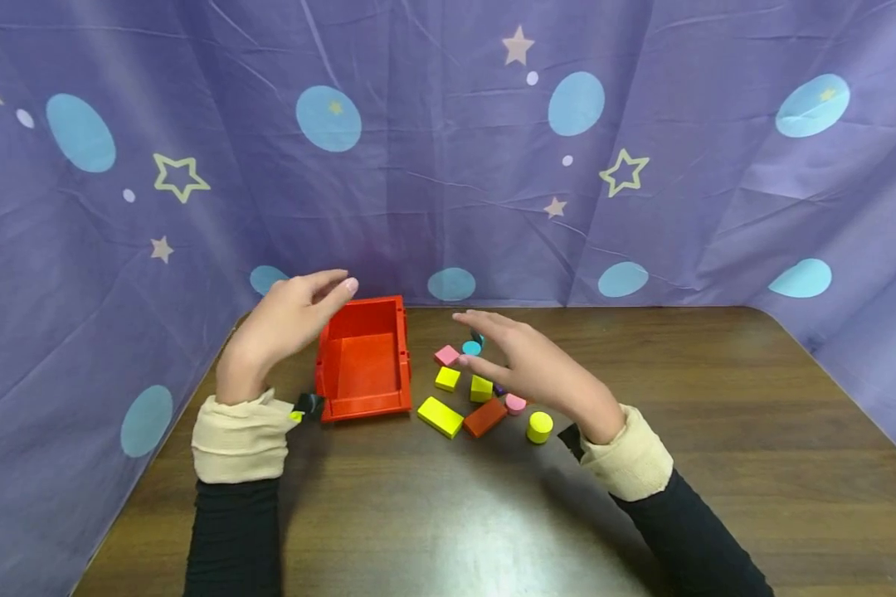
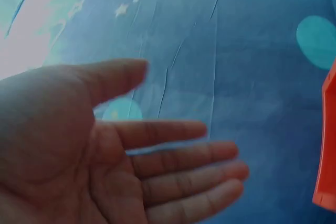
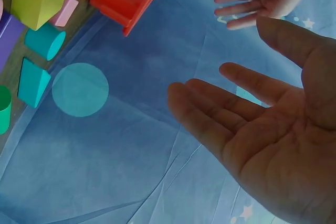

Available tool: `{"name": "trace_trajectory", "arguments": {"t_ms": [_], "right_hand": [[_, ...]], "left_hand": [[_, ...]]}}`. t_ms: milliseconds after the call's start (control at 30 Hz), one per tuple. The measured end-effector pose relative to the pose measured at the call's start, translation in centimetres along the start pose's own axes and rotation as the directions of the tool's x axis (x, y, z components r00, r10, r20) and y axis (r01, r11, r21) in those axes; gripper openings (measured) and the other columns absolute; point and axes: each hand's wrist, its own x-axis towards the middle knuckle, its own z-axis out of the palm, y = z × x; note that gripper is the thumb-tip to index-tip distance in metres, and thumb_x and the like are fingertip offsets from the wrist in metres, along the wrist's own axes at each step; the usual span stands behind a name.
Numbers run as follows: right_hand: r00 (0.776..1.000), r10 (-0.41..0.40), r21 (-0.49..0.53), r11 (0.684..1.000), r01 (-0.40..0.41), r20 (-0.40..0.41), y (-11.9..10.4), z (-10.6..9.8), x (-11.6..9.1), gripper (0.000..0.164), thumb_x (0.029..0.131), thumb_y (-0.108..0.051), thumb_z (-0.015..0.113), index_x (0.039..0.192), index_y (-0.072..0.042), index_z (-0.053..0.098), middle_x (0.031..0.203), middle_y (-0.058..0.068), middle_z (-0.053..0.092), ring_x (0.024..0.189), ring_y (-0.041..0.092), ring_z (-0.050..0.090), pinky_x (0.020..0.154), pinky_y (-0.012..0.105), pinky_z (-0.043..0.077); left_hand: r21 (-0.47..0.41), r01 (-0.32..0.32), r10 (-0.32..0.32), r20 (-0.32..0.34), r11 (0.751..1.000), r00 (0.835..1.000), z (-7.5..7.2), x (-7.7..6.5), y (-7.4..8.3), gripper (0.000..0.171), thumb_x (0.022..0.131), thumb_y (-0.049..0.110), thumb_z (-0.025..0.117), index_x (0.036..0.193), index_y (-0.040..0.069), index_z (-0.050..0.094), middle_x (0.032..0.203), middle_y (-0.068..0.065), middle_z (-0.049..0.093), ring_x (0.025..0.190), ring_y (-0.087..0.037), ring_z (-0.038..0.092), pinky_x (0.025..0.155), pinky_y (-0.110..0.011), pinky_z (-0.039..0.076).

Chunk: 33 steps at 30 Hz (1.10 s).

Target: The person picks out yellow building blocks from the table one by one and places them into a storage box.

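Red box point(image 1: 366, 377) and loose blocks point(image 1: 481, 390) sit on the wooden table point(image 1: 754, 448) in front of you. Furthest left, your left hand point(image 1: 287, 325) hangs in the air by the box's far left corner, fingers straight and slightly spread, thumb held apart. Next comes the box, its open top facing up. Just right of it you have a long yellow block point(image 1: 440, 417) and a pink block point(image 1: 446, 355), then a red block point(image 1: 485, 418), a pink cylinder point(image 1: 516, 405) and a yellow cylinder point(image 1: 540, 427). Your right hand point(image 1: 533, 365) hovers over the blocks, fingers extended, thumb well clear of them. Behind hangs a purple curtain point(image 1: 448, 149).
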Motion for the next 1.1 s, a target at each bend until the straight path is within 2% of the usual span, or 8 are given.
{"name": "trace_trajectory", "arguments": {"t_ms": [200,300,367,500,633,767,900,1100], "right_hand": [[0.998,-0.06,-0.019,0.998,0.06,0.006,-0.4,0.5,0.0,0.055,0.1,-0.03,0.067,0.149,-0.012,0.05,0.149,0.005,0.055,0.137,0.025,0.054,0.115,0.044,0.047],[0.997,-0.074,-0.023,0.997,0.074,0.021,-0.5,0.9,0.1,0.053,0.1,-0.027,0.067,0.148,-0.011,0.052,0.147,0.005,0.057,0.133,0.025,0.056,0.112,0.044,0.05],[0.997,-0.076,-0.023,0.997,0.077,0.032,-0.6,1.2,0.2,0.052,0.099,-0.026,0.068,0.147,-0.01,0.053,0.146,0.005,0.058,0.131,0.024,0.057,0.11,0.043,0.051],[0.996,-0.078,-0.02,0.997,0.079,0.05,-0.6,1.7,0.4,0.049,0.099,-0.023,0.068,0.144,-0.008,0.055,0.144,0.007,0.059,0.129,0.024,0.059,0.108,0.04,0.053],[0.995,-0.084,-0.022,0.996,0.086,0.054,-0.7,2.2,0.5,0.047,0.098,-0.023,0.07,0.14,-0.006,0.058,0.14,0.008,0.062,0.126,0.024,0.062,0.106,0.039,0.054],[0.994,-0.088,-0.019,0.996,0.09,0.067,-0.9,2.5,0.5,0.046,0.097,-0.022,0.07,0.139,-0.004,0.059,0.137,0.009,0.064,0.123,0.023,0.064,0.106,0.039,0.054],[0.993,-0.088,-0.011,0.996,0.089,0.082,-1.0,2.8,0.5,0.046,0.097,-0.02,0.07,0.138,-0.003,0.059,0.136,0.01,0.064,0.124,0.024,0.064,0.107,0.04,0.054],[0.99,-0.076,-0.065,0.994,0.085,0.122,-1.3,3.2,0.5,0.044,0.097,-0.021,0.071,0.136,-0.003,0.062,0.135,0.011,0.065,0.116,0.025,0.066,0.102,0.039,0.056]], "left_hand": [[-0.057,0.098,-0.099,-0.019,0.994,0.995,-0.9,-0.3,-2.2,0.063,0.106,0.048,0.045,0.145,-0.002,0.051,0.127,-0.025,0.066,0.11,-0.035,0.067,0.098,-0.048,0.056],[-0.178,0.179,-0.167,0.08,0.968,0.983,-1.1,-0.3,-3.4,0.069,0.106,0.046,0.045,0.15,-0.007,0.041,0.127,-0.029,0.064,0.106,-0.033,0.068,0.092,-0.039,0.061],[-0.252,0.238,-0.203,0.157,0.938,0.966,-1.2,-0.3,-4.1,0.072,0.107,0.044,0.044,0.153,-0.011,0.032,0.137,-0.033,0.056,0.116,-0.037,0.065,0.095,-0.039,0.061],[-0.329,0.314,-0.237,0.253,0.891,0.938,-1.0,0.1,-5.0,0.068,0.108,0.035,0.043,0.151,-0.016,0.029,0.14,-0.038,0.05,0.112,-0.033,0.067,0.094,-0.035,0.061],[-0.322,0.356,-0.263,0.297,0.877,0.918,-0.5,1.0,-5.6,0.061,0.107,0.025,0.045,0.146,-0.02,0.033,0.137,-0.039,0.052,0.097,-0.018,0.069,0.086,-0.032,0.063],[-0.281,0.396,-0.303,0.323,0.874,0.897,0.2,1.6,-5.8,0.057,0.106,0.021,0.049,0.144,-0.02,0.038,0.136,-0.037,0.055,0.103,-0.027,0.069,0.092,-0.038,0.062],[-0.266,0.398,-0.305,0.332,0.878,0.893,0.8,1.9,-6.2,0.05,0.105,0.016,0.052,0.139,-0.02,0.045,0.134,-0.035,0.058,0.112,-0.036,0.067,0.095,-0.042,0.061],[-0.26,0.419,-0.318,0.353,0.87,0.88,1.4,2.2,-7.3,0.05,0.101,0.012,0.06,0.138,-0.019,0.045,0.129,-0.03,0.063,0.106,-0.028,0.07,0.101,-0.046,0.057]]}}
